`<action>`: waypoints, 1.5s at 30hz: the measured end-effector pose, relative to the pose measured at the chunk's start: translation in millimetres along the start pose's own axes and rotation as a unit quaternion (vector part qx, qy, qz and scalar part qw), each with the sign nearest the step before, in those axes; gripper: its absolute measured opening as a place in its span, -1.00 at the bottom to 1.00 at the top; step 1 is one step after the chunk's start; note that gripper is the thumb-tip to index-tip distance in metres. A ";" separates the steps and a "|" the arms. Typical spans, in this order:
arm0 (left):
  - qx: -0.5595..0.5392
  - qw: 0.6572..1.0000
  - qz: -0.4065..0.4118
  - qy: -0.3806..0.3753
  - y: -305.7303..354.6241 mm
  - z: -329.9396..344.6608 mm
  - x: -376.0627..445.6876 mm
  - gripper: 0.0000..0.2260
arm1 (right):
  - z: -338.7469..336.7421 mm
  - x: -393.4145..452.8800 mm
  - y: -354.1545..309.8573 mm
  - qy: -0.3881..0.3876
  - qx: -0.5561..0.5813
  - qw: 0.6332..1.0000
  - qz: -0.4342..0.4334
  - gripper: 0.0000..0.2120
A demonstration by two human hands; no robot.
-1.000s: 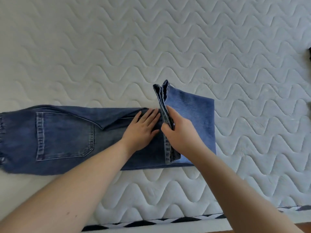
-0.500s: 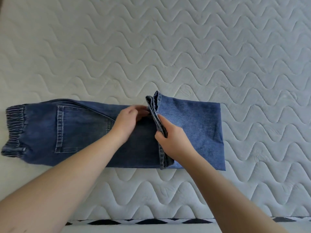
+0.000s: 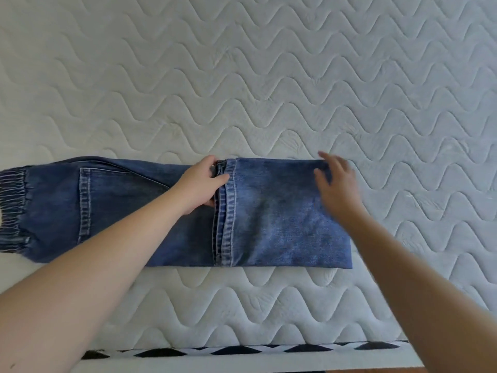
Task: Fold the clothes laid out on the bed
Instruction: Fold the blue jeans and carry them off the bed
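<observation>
A pair of blue jeans (image 3: 113, 208) lies lengthwise across the white quilted mattress (image 3: 255, 82), elastic waistband at the left. The leg ends are folded back over the legs, forming a lighter blue flap (image 3: 282, 219) on the right. My left hand (image 3: 200, 184) holds the hem edge of that flap near its far corner, thumb on top and fingers curled under. My right hand (image 3: 336, 184) hovers over the flap's right fold with fingers spread and relaxed, blurred by motion.
The mattress edge with a black-and-white patterned trim (image 3: 242, 351) runs along the bottom of the view. A back pocket (image 3: 107, 200) shows on the jeans' left half. Bare mattress stretches beyond the jeans.
My right hand let go of the hem and moved right over the flap. The hem now lies flat instead of standing up. My left hand shifted onto the hem's far end.
</observation>
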State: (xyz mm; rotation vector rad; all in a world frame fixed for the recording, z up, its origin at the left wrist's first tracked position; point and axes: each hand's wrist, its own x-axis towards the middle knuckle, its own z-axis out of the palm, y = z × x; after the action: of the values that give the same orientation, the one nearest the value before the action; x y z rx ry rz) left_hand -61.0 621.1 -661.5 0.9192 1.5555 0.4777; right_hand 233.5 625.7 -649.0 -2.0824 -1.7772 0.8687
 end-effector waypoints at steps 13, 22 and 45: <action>0.113 0.990 -0.021 0.077 -29.0 -48.1 12.5 -0.69 | -5.9 62.5 43.8 -0.101 0.005 0.994 0.048 -0.82; 0.183 0.978 -0.048 0.088 -35.8 -51.2 15.2 -0.79 | -6.3 66.9 37.7 -0.096 0.044 0.988 0.115 -0.83; 0.579 0.789 0.136 0.154 -95.0 -6.2 -16.1 -0.38 | 29.8 -18.3 46.8 -0.082 -0.013 0.975 0.208 -0.50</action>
State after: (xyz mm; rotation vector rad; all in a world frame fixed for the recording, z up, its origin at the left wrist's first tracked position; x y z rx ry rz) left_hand -94.3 552.6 -720.7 2.1045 2.0147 -0.2464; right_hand 252.0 593.0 -693.7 -2.5148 -1.4478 1.1593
